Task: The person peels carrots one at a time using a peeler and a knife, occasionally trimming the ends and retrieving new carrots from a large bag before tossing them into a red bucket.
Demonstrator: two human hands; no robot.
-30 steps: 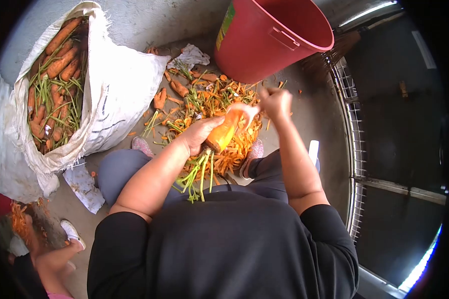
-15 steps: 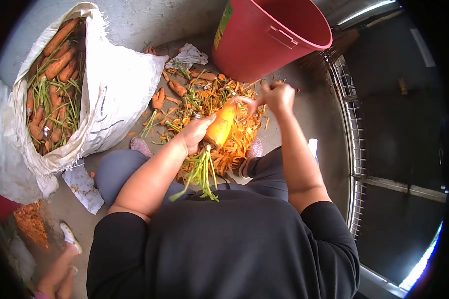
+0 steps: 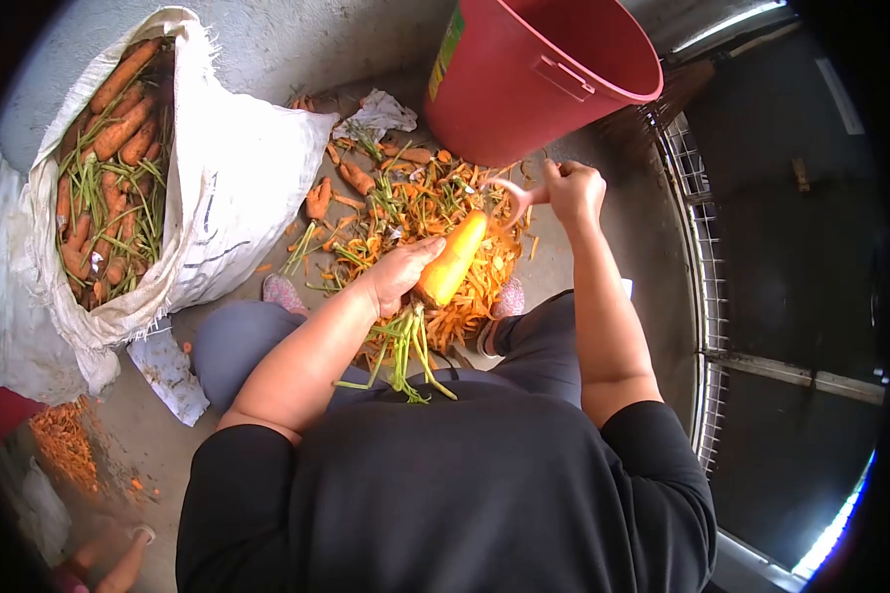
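Note:
My left hand [image 3: 402, 274] is wrapped round the stem end of a large, bright orange carrot [image 3: 453, 259], whose green stalks [image 3: 405, 346] hang toward my lap. The carrot's tip points up and away from me. To the right of that tip, my right hand [image 3: 574, 190] grips a pink peeler [image 3: 516, 198] by its handle. The peeler's forked head is near the tip but apart from it. Below both hands, a heap of orange peelings [image 3: 483, 282] mixed with green stalks lies on the floor between my feet.
A white sack [image 3: 252, 168] of unpeeled carrots [image 3: 119, 128] leans open at the left. A red bucket [image 3: 524, 89] stands beyond the heap. Metal grating [image 3: 697, 227] runs along the right. At the lower left are another peelings pile [image 3: 64, 445] and a person's legs [image 3: 124, 565].
My right hand and the peeler have moved right, away from the carrot. The carrot has turned slightly and shifted right in my left hand. The other person's legs have moved lower in view.

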